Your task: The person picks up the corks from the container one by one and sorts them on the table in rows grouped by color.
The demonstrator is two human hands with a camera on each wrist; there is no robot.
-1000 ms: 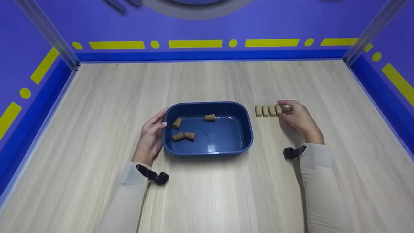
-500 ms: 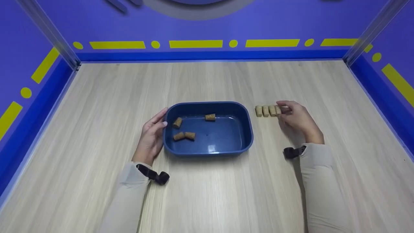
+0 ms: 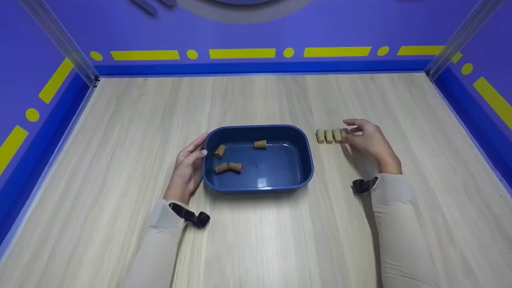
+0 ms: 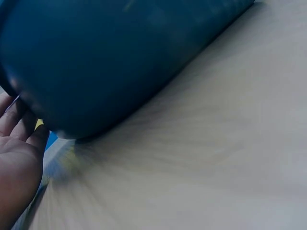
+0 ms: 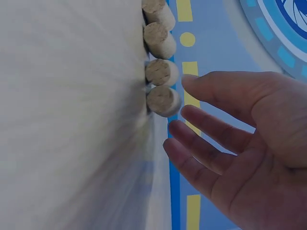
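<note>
A row of several corks [image 3: 329,136] lies side by side to the right of a blue tub [image 3: 256,189]. At the row's right end is my right hand [image 3: 370,140]; its fingers are parted and hold nothing. In the right wrist view the hand [image 5: 244,139] is beside the end cork [image 5: 162,101], thumb and fingers apart. My left hand [image 3: 186,170] is at the tub's left side, thumb on the rim and fingers along the outer wall. The left wrist view shows its fingers [image 4: 21,122] against the tub [image 4: 105,62].
Inside the tub lie several loose corks, one [image 3: 260,144] near the back wall and others at the left. The pale wooden table [image 3: 256,240] is bounded by a blue back wall [image 3: 256,36] and blue side walls with yellow markings.
My right hand has let go of the end cork, its fingers spreading and lifting slightly. The left hand, the tub and the corks have not visibly moved.
</note>
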